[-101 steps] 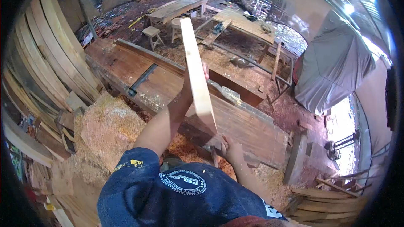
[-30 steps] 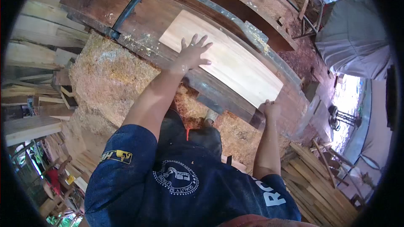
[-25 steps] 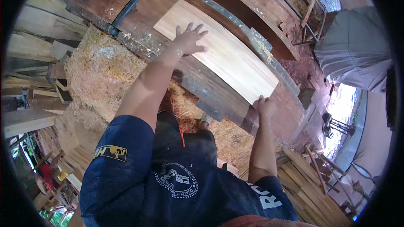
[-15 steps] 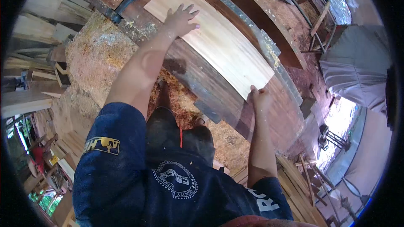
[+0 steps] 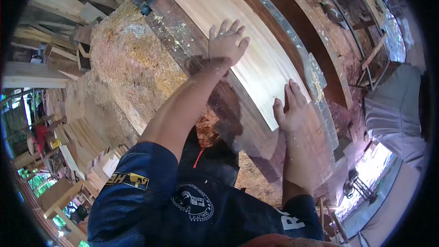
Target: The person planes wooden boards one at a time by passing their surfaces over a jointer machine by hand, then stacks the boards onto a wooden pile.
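The pale board (image 5: 249, 41) lies flat on the workbench (image 5: 256, 142). The left hand (image 5: 227, 45) rests on it, fingers spread; the right hand (image 5: 291, 110) touches its near end, thumb apart from the fingers.

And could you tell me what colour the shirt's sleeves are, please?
The sleeves are dark navy blue, clearest in the head view.
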A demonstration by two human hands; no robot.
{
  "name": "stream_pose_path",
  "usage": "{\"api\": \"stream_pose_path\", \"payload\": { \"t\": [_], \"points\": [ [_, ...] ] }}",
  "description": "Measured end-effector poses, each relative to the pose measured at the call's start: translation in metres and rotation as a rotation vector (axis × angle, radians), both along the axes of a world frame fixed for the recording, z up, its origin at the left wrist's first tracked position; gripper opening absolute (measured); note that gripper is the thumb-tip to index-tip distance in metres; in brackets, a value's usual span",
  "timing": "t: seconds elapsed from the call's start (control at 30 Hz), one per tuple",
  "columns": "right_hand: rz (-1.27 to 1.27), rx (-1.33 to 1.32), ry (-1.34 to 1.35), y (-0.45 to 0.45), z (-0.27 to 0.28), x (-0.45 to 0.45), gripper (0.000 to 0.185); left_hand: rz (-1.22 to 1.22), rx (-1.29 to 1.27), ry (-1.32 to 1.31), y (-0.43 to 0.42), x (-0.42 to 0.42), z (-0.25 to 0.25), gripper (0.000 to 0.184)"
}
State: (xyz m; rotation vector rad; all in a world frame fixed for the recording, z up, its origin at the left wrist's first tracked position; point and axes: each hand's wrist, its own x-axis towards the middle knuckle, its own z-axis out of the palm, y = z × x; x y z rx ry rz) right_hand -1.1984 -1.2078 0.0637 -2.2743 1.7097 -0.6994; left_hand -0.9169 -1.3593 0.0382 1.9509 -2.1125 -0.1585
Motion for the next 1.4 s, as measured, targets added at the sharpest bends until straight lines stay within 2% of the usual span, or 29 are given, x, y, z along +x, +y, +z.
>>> {"api": "stream_pose_path", "payload": {
  "t": [0.2, 0.57, 1.1, 1.3, 1.4],
  "points": [
    [0.009, -0.023, 0.065, -0.038, -0.008, 0.039, 0.059, 0.018, 0.088, -0.030, -0.035, 0.036, 0.009, 0.057],
    [0.062, -0.052, -0.053, -0.045, -0.013, 0.033, 0.055, -0.003, -0.047, -0.013, -0.035, 0.037, 0.001, 0.051],
    [0.004, -0.033, 0.052, -0.044, -0.018, 0.035, 0.046, -0.004, -0.155, 0.031, -0.036, 0.037, -0.004, 0.045],
    [0.043, -0.003, 0.025, -0.043, -0.022, 0.031, 0.040, -0.020, 0.018, -0.043, -0.038, 0.042, -0.002, 0.052],
    [0.099, 0.013, -0.027, -0.058, -0.016, 0.042, 0.038, -0.009, -0.077, -0.023, -0.059, 0.060, -0.016, 0.055]
  ]
}}
